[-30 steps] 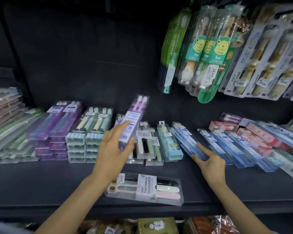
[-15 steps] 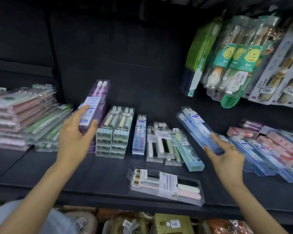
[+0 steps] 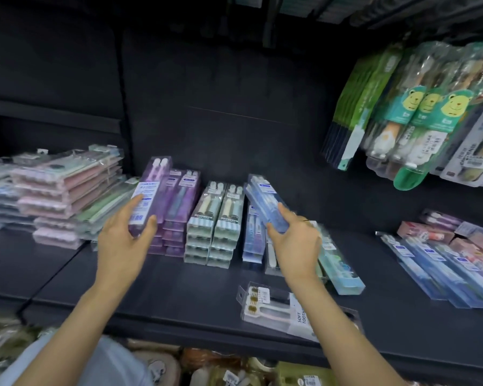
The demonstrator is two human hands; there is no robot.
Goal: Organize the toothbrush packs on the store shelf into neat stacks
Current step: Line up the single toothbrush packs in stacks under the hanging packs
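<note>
1. A purple toothbrush pack (image 3: 150, 196) is pinched by the left hand (image 3: 123, 240): the thumb is curled on its lower right edge and the other fingers are laid along its left side, so the pack is held tilted with its head end up.
2. A blue toothbrush pack (image 3: 265, 201) is gripped by the right hand (image 3: 296, 243), with the forefinger stretched along its top face and the thumb pressed on its near edge; it is held slanted, off the shelf.
3. The striped stack (image 3: 215, 232), two neat columns of mint and cream packs, is taken here as landmark. The purple pack is held to the left of it, over the purple stack (image 3: 179, 213) that stands just beside it.
4. The blue pack is held to the right of the striped stack, above a low blue stack (image 3: 253, 243) next to it.
5. In front of the striped stack and to the right, a clear soft toothbrush pack (image 3: 268, 305) is seen flat on the dark shelf (image 3: 156, 296).
6. Far right of the landmark, loose blue packs (image 3: 435, 268) are spread out; far left, pink and green packs (image 3: 67, 190) are piled.
</note>
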